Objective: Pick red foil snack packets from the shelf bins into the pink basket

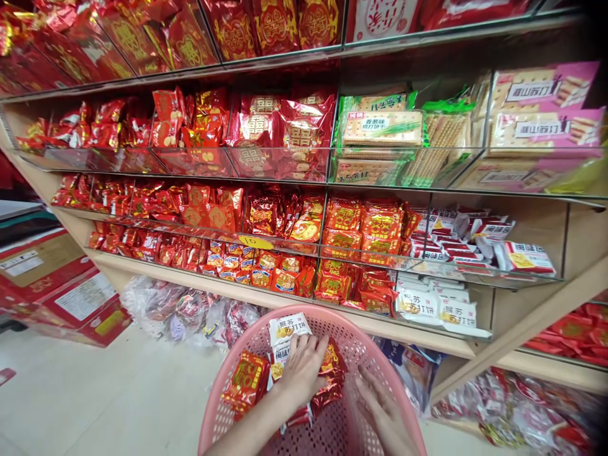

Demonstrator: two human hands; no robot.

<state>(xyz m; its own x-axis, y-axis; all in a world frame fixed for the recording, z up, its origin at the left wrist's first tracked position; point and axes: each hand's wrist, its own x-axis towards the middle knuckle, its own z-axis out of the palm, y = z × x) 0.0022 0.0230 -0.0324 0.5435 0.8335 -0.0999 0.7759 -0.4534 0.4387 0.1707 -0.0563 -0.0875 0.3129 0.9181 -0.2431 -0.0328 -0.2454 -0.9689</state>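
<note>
A small load was seen in the pink basket (361, 335): white packets (287, 325) were laid near its far side, with red packets (246, 382) to either side of them. Much of the basket's floor was left uncovered, and similar white and red packets were still stocked on the shelves (418, 338). The left hand (304, 364) was laid over the load with its fingers slightly bent; whether anything was pinched could not be told. The right hand (380, 405) was held loosely spread by the right wall, with no packet seen in it. Some packets were hidden beneath the left hand and forearm, so no count could be made. The basket's near rim was cut off.
</note>
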